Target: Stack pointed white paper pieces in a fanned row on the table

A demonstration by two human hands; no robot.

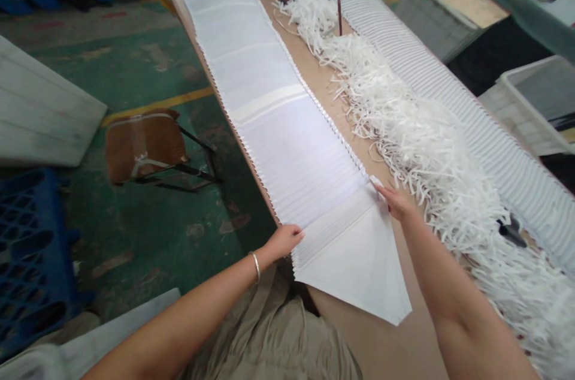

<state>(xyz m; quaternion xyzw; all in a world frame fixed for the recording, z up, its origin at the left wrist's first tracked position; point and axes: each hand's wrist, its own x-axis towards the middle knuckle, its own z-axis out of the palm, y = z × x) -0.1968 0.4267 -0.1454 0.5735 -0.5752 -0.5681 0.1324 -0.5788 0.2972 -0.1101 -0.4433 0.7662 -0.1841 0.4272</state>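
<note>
Head view: before us lies a smooth brown table (372,341) carrying a long run of thin white sheets (287,140), overlapped into fine ridges, saw-toothed along both sides, angular at the near end. Beside them, a tangled heap of limp strips (422,134) blocks us from a ribbed second row (404,44). Left of the table stands a brown-padded stool (144,146). Our left hand's (284,240) fingers pinch the sheets' left edge; our right hand's (398,202) touch the right edge, whether pinching we cannot tell.
</note>
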